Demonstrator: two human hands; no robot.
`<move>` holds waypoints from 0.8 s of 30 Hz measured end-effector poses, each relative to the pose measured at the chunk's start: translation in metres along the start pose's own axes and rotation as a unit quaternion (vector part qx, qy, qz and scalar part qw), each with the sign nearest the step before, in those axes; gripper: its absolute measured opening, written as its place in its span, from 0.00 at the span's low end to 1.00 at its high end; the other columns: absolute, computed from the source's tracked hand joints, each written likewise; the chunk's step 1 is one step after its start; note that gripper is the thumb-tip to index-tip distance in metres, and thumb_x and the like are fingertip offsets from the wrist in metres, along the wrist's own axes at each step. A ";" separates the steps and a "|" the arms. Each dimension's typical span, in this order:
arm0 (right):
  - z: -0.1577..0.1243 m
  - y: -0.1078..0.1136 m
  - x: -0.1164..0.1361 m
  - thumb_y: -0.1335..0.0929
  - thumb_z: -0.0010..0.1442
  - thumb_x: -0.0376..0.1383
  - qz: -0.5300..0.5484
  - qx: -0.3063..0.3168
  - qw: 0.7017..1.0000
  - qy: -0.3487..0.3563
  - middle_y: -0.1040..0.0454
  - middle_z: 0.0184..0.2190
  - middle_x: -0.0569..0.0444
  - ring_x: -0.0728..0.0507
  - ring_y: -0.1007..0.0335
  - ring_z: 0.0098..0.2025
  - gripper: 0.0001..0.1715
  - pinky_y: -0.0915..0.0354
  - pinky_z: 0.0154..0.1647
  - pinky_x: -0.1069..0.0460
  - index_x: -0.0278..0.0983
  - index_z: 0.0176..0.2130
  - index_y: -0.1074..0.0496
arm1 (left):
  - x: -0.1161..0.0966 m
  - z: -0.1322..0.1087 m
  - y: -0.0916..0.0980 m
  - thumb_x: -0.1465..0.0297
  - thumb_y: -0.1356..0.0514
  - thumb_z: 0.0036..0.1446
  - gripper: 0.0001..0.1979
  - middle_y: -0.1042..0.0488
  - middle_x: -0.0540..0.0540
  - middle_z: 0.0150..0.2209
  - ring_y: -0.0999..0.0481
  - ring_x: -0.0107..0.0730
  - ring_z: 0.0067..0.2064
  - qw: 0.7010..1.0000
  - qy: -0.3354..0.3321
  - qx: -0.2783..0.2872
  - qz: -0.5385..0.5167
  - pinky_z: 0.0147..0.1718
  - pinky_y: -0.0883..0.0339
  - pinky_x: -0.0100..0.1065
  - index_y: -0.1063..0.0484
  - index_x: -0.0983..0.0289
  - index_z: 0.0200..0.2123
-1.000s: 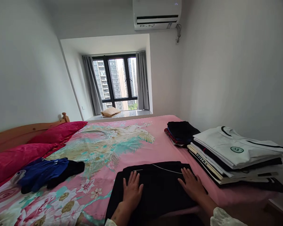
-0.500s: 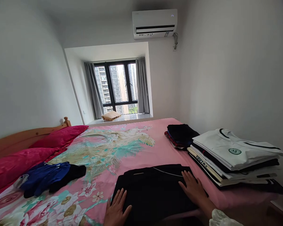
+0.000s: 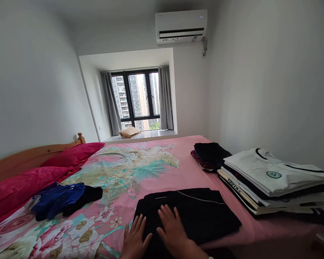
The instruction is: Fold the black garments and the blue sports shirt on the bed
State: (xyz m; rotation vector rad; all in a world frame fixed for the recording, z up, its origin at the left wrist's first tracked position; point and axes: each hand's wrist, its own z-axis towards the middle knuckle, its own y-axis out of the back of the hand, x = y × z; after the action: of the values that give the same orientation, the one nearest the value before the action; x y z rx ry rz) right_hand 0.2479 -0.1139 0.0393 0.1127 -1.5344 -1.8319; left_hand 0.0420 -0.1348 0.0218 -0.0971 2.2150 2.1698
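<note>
A folded black garment (image 3: 197,216), perhaps trousers, with thin pale lines near its far edge lies flat on the bed near me. At its left edge my left hand (image 3: 136,235) rests with the fingers spread. My right hand (image 3: 172,226) lies flat on the garment's left half, close beside the left hand, fingers apart. Neither hand grips anything. To the right stands a tall stack of folded clothes (image 3: 259,194), topped by a white shirt (image 3: 270,171) with a round green badge.
Behind that stack sits a smaller pile of dark folded clothes (image 3: 212,156). Crumpled blue and black clothes (image 3: 62,201) lie at the left near red pillows (image 3: 29,185). The pink flowered bedsheet (image 3: 183,176) covers the bed, whose wooden headboard (image 3: 43,151) is at the left.
My right hand has moved left across the black garment, from its right side to near my left hand. My left hand stays at the left edge. The view has shifted slightly.
</note>
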 end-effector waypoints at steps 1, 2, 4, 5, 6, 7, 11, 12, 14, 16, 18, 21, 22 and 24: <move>0.000 -0.007 0.012 0.48 0.63 0.53 0.018 0.017 0.999 0.023 0.56 0.66 0.53 0.38 0.64 0.67 0.35 0.66 0.64 0.34 0.42 0.64 0.52 | 0.000 0.000 -0.001 0.49 0.58 0.57 0.35 0.59 0.49 0.67 0.62 0.40 0.67 1.000 0.000 0.002 0.002 0.62 0.70 0.52 0.53 0.58 0.64; -0.001 -0.013 0.017 0.47 0.63 0.53 0.029 0.034 0.998 0.034 0.56 0.66 0.52 0.37 0.63 0.67 0.35 0.66 0.64 0.34 0.43 0.64 0.52 | 0.000 0.001 -0.001 0.49 0.58 0.57 0.35 0.59 0.49 0.67 0.62 0.40 0.67 1.000 -0.001 0.003 0.004 0.62 0.69 0.51 0.53 0.58 0.64; -0.007 -0.018 0.008 0.46 0.63 0.53 0.033 0.058 0.997 0.033 0.54 0.65 0.51 0.36 0.62 0.66 0.35 0.65 0.63 0.33 0.43 0.64 0.51 | 0.000 0.001 -0.001 0.49 0.58 0.57 0.35 0.59 0.49 0.67 0.62 0.40 0.67 1.000 -0.001 -0.001 0.005 0.62 0.69 0.51 0.53 0.57 0.64; -0.012 -0.017 -0.005 0.46 0.63 0.54 0.026 0.061 0.997 0.024 0.53 0.65 0.51 0.36 0.61 0.66 0.35 0.65 0.63 0.33 0.43 0.64 0.50 | 0.000 0.001 -0.001 0.49 0.58 0.57 0.35 0.59 0.49 0.67 0.62 0.40 0.67 1.000 0.000 -0.004 0.004 0.62 0.69 0.51 0.53 0.57 0.64; -0.018 -0.013 -0.023 0.46 0.62 0.54 0.014 0.060 0.998 0.009 0.53 0.65 0.52 0.37 0.61 0.66 0.35 0.65 0.63 0.33 0.43 0.63 0.50 | 0.000 0.000 -0.001 0.49 0.58 0.57 0.35 0.59 0.49 0.67 0.63 0.39 0.67 1.000 0.000 -0.006 0.002 0.62 0.69 0.51 0.53 0.57 0.64; -0.025 -0.007 -0.044 0.46 0.62 0.54 -0.003 0.055 0.998 -0.010 0.52 0.65 0.52 0.37 0.61 0.66 0.36 0.65 0.64 0.34 0.43 0.63 0.50 | -0.001 0.000 0.000 0.49 0.58 0.57 0.35 0.59 0.49 0.67 0.62 0.39 0.67 1.000 0.000 -0.007 0.000 0.62 0.69 0.51 0.53 0.57 0.64; -0.065 0.027 -0.139 0.47 0.62 0.52 -0.107 0.027 0.979 -0.169 0.51 0.64 0.52 0.38 0.59 0.66 0.35 0.68 0.64 0.34 0.40 0.63 0.48 | -0.002 -0.003 0.005 0.49 0.58 0.57 0.34 0.58 0.49 0.67 0.61 0.38 0.67 1.000 -0.001 -0.003 -0.011 0.62 0.70 0.51 0.53 0.58 0.64; -0.076 0.035 -0.159 0.47 0.62 0.51 -0.132 0.024 0.971 -0.196 0.51 0.64 0.52 0.39 0.59 0.66 0.35 0.69 0.64 0.34 0.40 0.63 0.47 | -0.002 -0.004 0.006 0.49 0.58 0.57 0.34 0.58 0.49 0.67 0.61 0.38 0.67 1.000 0.000 -0.002 -0.013 0.62 0.70 0.51 0.53 0.58 0.64; -0.093 0.043 -0.189 0.46 0.61 0.50 -0.173 -0.001 0.955 -0.240 0.53 0.65 0.54 0.39 0.60 0.66 0.34 0.68 0.64 0.35 0.41 0.63 0.47 | -0.003 -0.005 0.008 0.49 0.58 0.57 0.35 0.58 0.49 0.67 0.62 0.39 0.67 1.000 0.001 -0.001 -0.017 0.62 0.70 0.51 0.53 0.58 0.64; -0.104 0.042 -0.207 0.46 0.60 0.51 -0.194 -0.028 0.945 -0.261 0.54 0.65 0.55 0.40 0.60 0.66 0.35 0.63 0.64 0.36 0.42 0.63 0.47 | -0.004 -0.006 0.009 0.50 0.58 0.57 0.34 0.58 0.49 0.67 0.62 0.39 0.67 1.000 0.003 0.000 -0.016 0.62 0.70 0.51 0.53 0.58 0.64; -0.108 0.036 -0.214 0.46 0.59 0.52 -0.198 -0.056 0.941 -0.267 0.53 0.65 0.55 0.40 0.60 0.66 0.36 0.60 0.63 0.37 0.42 0.63 0.47 | -0.004 -0.005 0.008 0.50 0.58 0.57 0.35 0.59 0.49 0.67 0.62 0.39 0.67 1.000 0.007 0.004 -0.012 0.62 0.70 0.51 0.52 0.58 0.64; -0.107 0.028 -0.215 0.46 0.59 0.52 -0.195 -0.090 0.942 -0.259 0.51 0.65 0.54 0.40 0.59 0.66 0.36 0.59 0.63 0.37 0.41 0.62 0.46 | -0.004 -0.003 0.005 0.50 0.58 0.56 0.35 0.58 0.49 0.67 0.62 0.39 0.67 1.000 0.010 0.004 -0.006 0.62 0.70 0.51 0.52 0.58 0.64; -0.107 0.027 -0.215 0.46 0.59 0.52 -0.194 -0.097 0.942 -0.256 0.51 0.65 0.54 0.40 0.58 0.66 0.36 0.59 0.63 0.38 0.41 0.62 0.45 | -0.004 -0.002 0.004 0.50 0.58 0.56 0.35 0.58 0.49 0.67 0.62 0.39 0.67 1.000 0.010 0.002 -0.004 0.62 0.70 0.51 0.52 0.57 0.64; -0.106 0.027 -0.215 0.46 0.59 0.51 -0.191 -0.104 0.943 -0.251 0.50 0.65 0.54 0.40 0.57 0.66 0.35 0.59 0.63 0.38 0.42 0.62 0.45 | -0.003 0.000 0.002 0.50 0.58 0.56 0.34 0.59 0.49 0.67 0.62 0.39 0.67 1.000 0.008 -0.005 0.001 0.62 0.70 0.51 0.52 0.57 0.64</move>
State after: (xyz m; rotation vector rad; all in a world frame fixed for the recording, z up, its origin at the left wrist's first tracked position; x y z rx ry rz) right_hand 0.4706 -0.0779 -0.0479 -0.1855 -1.7296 -2.4619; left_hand 0.0447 -0.1349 0.0236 -0.1131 2.2147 2.1901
